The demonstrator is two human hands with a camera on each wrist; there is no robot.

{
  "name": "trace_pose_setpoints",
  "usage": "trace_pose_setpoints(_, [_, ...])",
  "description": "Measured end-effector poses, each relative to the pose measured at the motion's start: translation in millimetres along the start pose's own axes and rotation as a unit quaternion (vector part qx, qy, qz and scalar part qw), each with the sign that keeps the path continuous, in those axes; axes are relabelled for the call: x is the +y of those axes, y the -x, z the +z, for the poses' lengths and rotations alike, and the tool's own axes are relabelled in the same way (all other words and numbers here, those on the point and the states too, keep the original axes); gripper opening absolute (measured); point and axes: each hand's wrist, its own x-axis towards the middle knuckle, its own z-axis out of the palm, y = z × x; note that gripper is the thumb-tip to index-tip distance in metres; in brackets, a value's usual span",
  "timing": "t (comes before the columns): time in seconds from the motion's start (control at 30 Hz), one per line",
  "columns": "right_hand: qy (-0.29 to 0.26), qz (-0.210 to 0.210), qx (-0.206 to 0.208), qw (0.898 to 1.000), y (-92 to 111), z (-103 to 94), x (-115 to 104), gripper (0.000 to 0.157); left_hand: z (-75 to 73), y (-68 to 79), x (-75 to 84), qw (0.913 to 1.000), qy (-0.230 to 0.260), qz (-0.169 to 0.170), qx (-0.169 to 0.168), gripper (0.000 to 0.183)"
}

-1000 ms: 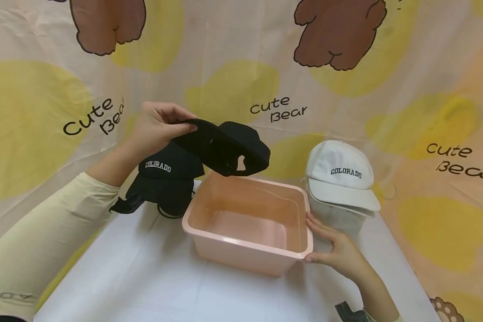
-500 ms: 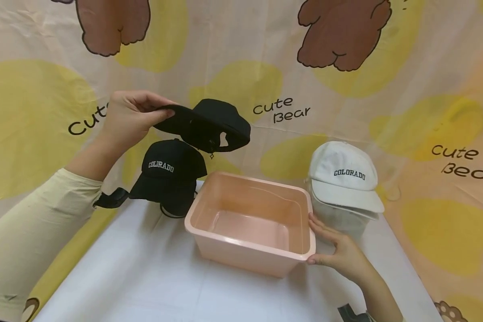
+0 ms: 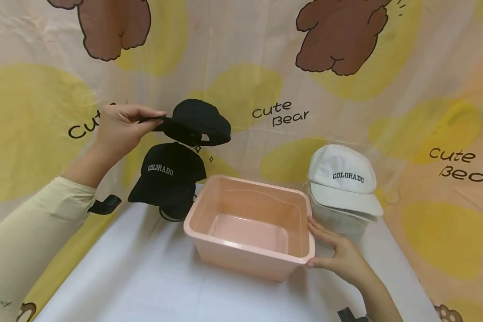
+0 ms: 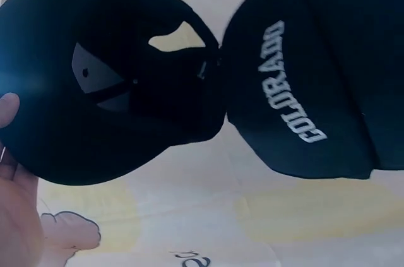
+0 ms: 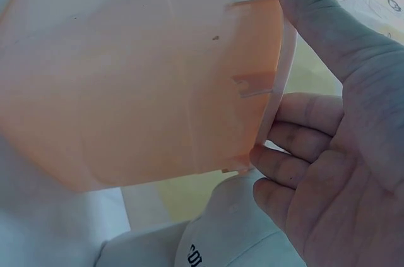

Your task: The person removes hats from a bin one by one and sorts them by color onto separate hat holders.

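Note:
A black baseball cap (image 3: 199, 120) hangs in the air at upper left, its brim pinched between the thumb and fingers of my left hand (image 3: 118, 132). Below it sits another black cap (image 3: 167, 172) marked COLORADO, perched on a stand mostly hidden beneath it. In the left wrist view the underside of the held cap (image 4: 126, 128) faces the camera, close by the lettered one (image 4: 284, 109). My right hand (image 3: 342, 255) holds the rim at the near right corner of a pink plastic basin (image 3: 245, 247), thumb in front and fingers along the side. Nothing lies inside the basin.
To the right of the basin, white COLORADO caps (image 3: 342, 174) are stacked on a pale, translucent support (image 3: 346, 223). A white table (image 3: 165, 277) carries everything. Behind hangs a bear-print cloth (image 3: 233, 44).
My left hand has drawn the held black cap leftward from over the basin's back edge to above the other black cap, and levelled it. The right hand stays on the basin.

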Motion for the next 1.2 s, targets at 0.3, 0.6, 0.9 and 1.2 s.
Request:
trace_pose_setpoints(0.3, [-0.010,-0.011,0.002,1.000,0,-1.1,0,0.093,2.1,9.0,-21.5,0.9972,-0.049,0.055,0.013,0.020])
trace_pose_setpoints(0.6, [0.011,-0.019,0.006,1.000,-2,-2.0,0,0.093,2.1,35.6,-46.4,0.9917,-0.049,0.114,0.035,0.024])
trace_pose_setpoints(0.9, [0.004,0.004,-0.001,1.000,-2,-1.6,0,0.093,6.0,67.0,-67.5,0.9940,-0.050,0.085,0.047,0.027])
trace_pose_setpoints(1.2, [-0.002,-0.004,-0.002,1.000,-3,-2.7,2,0.093,4.1,90.9,-71.7,0.9938,-0.062,0.085,0.036,0.028])
